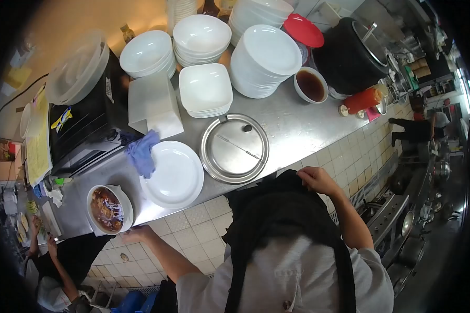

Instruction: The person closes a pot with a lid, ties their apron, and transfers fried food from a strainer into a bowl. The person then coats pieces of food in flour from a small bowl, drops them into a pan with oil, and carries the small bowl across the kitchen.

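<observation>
A white bowl of reddish-brown soup (pixel 107 209) with white streaks stands on a white plate (pixel 95 230) at the counter's front left. My left hand (pixel 136 234) reaches out to that plate, its fingers closed at the near right edge; the fingertips are partly hidden. My right hand (pixel 317 180) is curled closed beside my black apron (pixel 277 203), and nothing shows in it. Between the hands, a large round white plate (pixel 172 175) lies near the counter edge. To its right is a round steel lid (pixel 235 148) with a black knob and a thin utensil across it.
Stacked white bowls (pixel 201 34), square dishes (pixel 206 87) and plates (pixel 269 49) line the counter's back. A blue cloth (pixel 142 152) touches the round plate. A bowl of brown liquid (pixel 310 85) and red bottle (pixel 363 100) stand right. Another person (pixel 52 281) works at far left.
</observation>
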The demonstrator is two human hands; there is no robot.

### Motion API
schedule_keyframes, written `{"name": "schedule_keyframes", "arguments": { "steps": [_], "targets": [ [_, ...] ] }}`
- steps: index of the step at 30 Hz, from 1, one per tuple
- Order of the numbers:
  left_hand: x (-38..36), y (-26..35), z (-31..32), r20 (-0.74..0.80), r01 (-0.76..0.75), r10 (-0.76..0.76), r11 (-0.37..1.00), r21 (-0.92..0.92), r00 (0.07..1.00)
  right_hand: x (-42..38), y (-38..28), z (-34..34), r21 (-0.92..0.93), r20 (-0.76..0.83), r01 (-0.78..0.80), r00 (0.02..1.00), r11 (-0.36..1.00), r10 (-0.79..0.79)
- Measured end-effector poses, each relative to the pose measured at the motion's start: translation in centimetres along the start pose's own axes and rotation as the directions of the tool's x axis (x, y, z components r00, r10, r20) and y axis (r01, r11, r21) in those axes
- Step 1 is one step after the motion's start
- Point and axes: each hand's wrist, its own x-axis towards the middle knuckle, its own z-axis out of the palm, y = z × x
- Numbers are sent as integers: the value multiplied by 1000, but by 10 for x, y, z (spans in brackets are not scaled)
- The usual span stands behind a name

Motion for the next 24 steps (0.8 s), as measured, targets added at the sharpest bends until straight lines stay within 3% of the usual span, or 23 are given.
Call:
{"name": "schedule_keyframes", "arguments": {
  "steps": [2, 3, 4, 6, 8, 9, 11, 13, 17, 19, 21, 22, 23, 24],
  "targets": [
    [-28, 11, -14, -433, 29, 25, 993, 118, 901, -6, -2, 6, -13, -10, 30, 999, 999, -30],
    [-33, 55, 7, -317, -108, 176, 969, 220, 932, 18, 5, 35, 83, 40, 77, 996, 994, -81],
    [-75, 47, 4, -241, -148, 222, 945, 292, 945, 20, 14, 30, 78, 2, 89, 996, 993, -90],
    [-154, 36, -19, 150, -195, 141, 870, 453, 978, 18, 30, 23, 78, -52, 90, 995, 993, -86],
    [-238, 32, 17, 185, 33, -142, 869, 494, 973, 15, 51, 13, 115, -55, 108, 993, 988, -102],
    [-273, 24, 34, 223, 57, -188, 871, 488, 957, 14, 70, 7, 79, -70, 167, 984, 983, -162],
    [-328, 2, 63, 249, 93, -333, 747, 658, 910, 7, 78, -23, 2, -77, 283, 956, 959, -282],
    [-359, -16, 79, 286, 73, -363, 722, 688, 887, -5, 78, -59, 49, -99, 263, 961, 964, -257],
    [-370, -52, 71, 401, -44, -400, 661, 749, 824, -8, 139, -133, -84, -285, 474, 832, 877, -477],
    [-367, -63, 76, 365, -20, -418, 634, 773, 832, -14, 165, -187, -161, -308, 497, 795, 853, -522],
    [-367, -71, 73, 631, -176, -363, 758, 628, 686, -23, 178, -243, -205, -463, 551, 674, 809, -576],
    [-374, -70, 75, 665, -333, -287, 690, 643, 690, -27, 178, -274, -178, -477, 536, 687, 825, -549],
    [-375, -71, 77, 664, -339, -275, 690, 640, 695, -31, 174, -303, -148, -487, 520, 702, 841, -520],
    [-373, -75, 80, 550, -192, -305, 718, 669, 778, -34, 169, -327, -143, -481, 532, 700, 835, -528]
  ]
}}
